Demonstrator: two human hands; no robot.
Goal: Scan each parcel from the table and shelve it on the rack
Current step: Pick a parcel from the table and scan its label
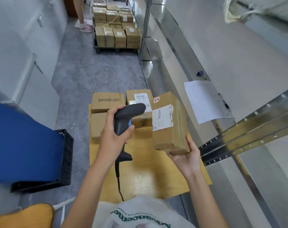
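Note:
My left hand (114, 134) grips a dark grey handheld scanner (128, 115) with a blue trigger, its head aimed right and its cable hanging toward me. My right hand (186, 155) holds a cardboard parcel (169, 127) from below, lifted above the table, with its white shipping label facing up and toward the scanner. Three more parcels lie on the wooden table (140, 175): a CECEBEAR box (107, 101), a labelled box (140, 99) behind the scanner, and a plain box (97, 127) partly hidden by my left hand. The metal rack (248, 129) stands to the right.
A black plastic crate (65, 155) stands on the floor at the left beside a blue surface. Several stacked cartons sit on a pallet (116, 32) down the aisle, next to a person's feet. A paper sheet (205, 101) hangs on the rack. A wooden chair seat (24, 216) is at lower left.

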